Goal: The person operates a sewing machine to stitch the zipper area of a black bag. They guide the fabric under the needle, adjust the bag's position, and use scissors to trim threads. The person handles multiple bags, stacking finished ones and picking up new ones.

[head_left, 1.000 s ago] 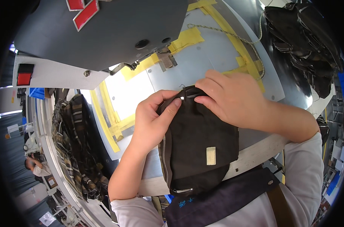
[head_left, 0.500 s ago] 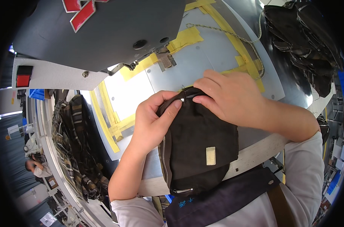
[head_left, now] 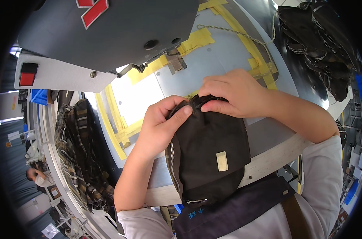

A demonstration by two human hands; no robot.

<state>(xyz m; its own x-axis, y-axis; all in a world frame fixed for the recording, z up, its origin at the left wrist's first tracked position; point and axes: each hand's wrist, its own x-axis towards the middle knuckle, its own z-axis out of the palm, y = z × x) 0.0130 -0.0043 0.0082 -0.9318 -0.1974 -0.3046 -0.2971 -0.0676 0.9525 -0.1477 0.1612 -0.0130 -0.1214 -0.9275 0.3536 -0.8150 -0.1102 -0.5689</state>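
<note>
A dark brown-black fabric piece [head_left: 207, 155], with zippers along its left side and bottom and a pale rectangular patch [head_left: 222, 161], lies over the work surface's front edge. My left hand [head_left: 163, 125] grips its top left edge, thumb pressed on it near the zipper's top. My right hand [head_left: 232, 95] pinches the top edge just right of that, thumb and fingers closed on the fabric. Between my thumbs the edge is bunched. Above them a dark grey machine head [head_left: 109, 36] with red shapes overhangs a taped metal plate [head_left: 177, 87] and a small metal clamp [head_left: 175, 61].
More dark zippered pieces [head_left: 316, 47] are piled at the back right beside a thin cord [head_left: 264, 42]. Plaid fabric [head_left: 77, 151] hangs along the left. A blue bin [head_left: 38, 97] is behind it. Another person [head_left: 43, 179] sits at the far left.
My right hand has moved slightly up and left with the fabric's top edge, and its arm has risen a little. The fabric has shifted and folded more at the top.
</note>
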